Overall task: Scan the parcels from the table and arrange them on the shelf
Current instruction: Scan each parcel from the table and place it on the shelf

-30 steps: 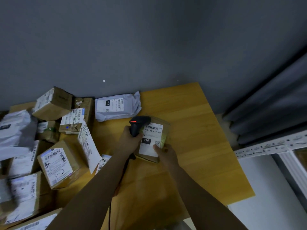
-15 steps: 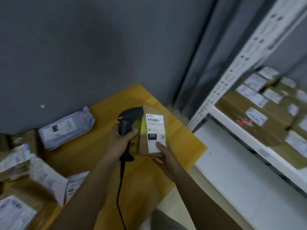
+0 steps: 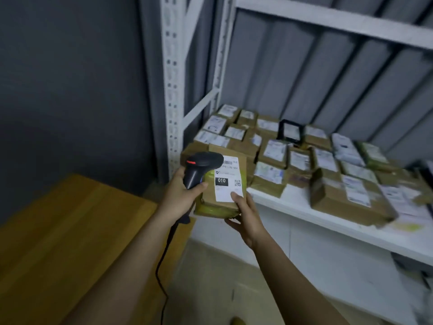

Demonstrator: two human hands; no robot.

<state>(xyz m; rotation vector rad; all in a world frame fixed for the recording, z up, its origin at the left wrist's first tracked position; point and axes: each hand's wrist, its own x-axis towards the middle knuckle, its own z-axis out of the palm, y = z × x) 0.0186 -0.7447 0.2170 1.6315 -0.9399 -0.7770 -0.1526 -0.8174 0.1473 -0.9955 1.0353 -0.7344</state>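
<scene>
Before shelf (image 3: 293, 205): your right hand (image 3: 246, 214) grips parcel (image 3: 225, 184) underneath, left (image 3: 180, 195) clutches scanner (image 3: 199, 167); likely light, stiff, tape slick — support base.

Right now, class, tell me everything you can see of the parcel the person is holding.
The parcel is a small brown cardboard box wrapped in yellowish tape at its lower end. A white label covers its face, with a barcode, a black "010" block and a QR code. It is held up, tilted, in front of the shelf. The right hand grips it from below, thumb on the label; the scanner in the left hand overlaps it.
</scene>
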